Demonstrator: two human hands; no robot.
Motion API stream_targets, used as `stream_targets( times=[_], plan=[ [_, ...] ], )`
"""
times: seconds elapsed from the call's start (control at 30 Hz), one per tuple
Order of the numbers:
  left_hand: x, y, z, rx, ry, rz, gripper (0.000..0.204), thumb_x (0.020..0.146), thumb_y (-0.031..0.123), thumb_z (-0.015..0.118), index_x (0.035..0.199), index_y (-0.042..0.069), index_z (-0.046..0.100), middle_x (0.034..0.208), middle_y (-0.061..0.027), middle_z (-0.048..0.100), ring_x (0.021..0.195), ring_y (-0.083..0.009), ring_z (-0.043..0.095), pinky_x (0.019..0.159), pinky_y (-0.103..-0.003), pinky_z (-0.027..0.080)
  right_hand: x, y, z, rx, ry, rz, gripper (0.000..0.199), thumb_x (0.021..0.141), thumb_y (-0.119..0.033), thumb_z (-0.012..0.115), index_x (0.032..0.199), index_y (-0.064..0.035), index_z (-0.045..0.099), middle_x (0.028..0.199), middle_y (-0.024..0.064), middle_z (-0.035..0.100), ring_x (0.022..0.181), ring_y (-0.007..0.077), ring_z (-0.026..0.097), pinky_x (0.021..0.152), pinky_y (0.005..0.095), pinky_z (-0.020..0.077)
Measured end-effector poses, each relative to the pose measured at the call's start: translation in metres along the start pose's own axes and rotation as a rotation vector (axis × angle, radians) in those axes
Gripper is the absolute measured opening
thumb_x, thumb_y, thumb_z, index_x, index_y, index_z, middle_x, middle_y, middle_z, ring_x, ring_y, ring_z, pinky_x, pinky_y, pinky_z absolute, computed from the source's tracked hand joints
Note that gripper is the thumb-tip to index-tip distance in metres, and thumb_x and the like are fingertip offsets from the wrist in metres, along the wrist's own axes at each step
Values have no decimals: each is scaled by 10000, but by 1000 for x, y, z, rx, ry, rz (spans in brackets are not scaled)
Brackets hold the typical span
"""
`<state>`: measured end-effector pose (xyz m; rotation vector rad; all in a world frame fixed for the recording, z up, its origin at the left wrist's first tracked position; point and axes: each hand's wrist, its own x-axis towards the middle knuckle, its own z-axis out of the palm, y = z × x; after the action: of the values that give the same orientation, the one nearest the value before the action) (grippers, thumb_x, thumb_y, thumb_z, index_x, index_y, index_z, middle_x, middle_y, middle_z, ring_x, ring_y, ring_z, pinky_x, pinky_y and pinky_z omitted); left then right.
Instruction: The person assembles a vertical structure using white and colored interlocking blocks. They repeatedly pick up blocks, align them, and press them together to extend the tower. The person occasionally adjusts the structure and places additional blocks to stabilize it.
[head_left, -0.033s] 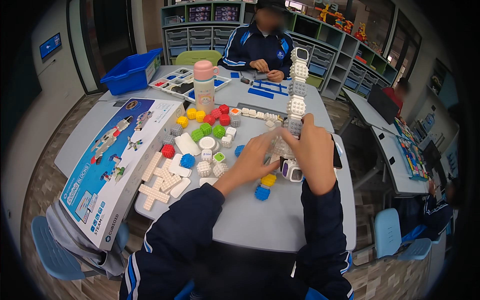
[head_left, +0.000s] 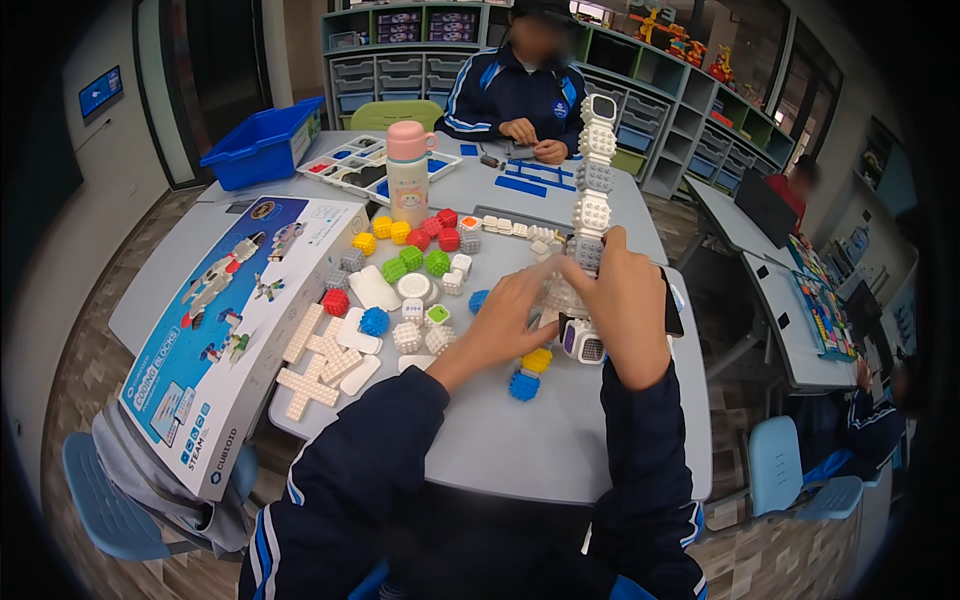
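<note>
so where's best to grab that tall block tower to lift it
Probably low, at its base, not the top. The block tower is a thin upright stack of studded cubes, top-heavy. The left hand and right hand already flank the bottom cubes from either side; squeeze there, one hand each side.

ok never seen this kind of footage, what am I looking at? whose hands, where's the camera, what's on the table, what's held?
The camera sits on a person's head and looks down through a fisheye lens, so straight edges bend near the rim. The two forearms rising from the bottom are the wearer's own. The left hand and right hand both grip the base of a tall tower of white and grey studded blocks. On the grey table lie loose coloured blocks, flat white cross-shaped pieces, a pink-capped bottle and a large printed box. Another person sits across the table, working separately.
</note>
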<state>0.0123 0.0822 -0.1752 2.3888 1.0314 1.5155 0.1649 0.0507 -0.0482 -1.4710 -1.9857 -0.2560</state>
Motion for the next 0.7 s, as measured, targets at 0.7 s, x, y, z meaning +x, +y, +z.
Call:
stream_targets(
  times=[0.7],
  plan=[
    [0, 4, 13, -79, 68, -93, 608, 938, 168, 670, 1462, 19, 401, 1249, -210, 602, 1172, -365, 573, 1003, -437, 441, 19, 28, 10, 370, -11, -51, 473, 751, -324, 748, 924, 63, 539, 694, 273, 606, 647, 407, 650, 600, 417, 502]
  ],
)
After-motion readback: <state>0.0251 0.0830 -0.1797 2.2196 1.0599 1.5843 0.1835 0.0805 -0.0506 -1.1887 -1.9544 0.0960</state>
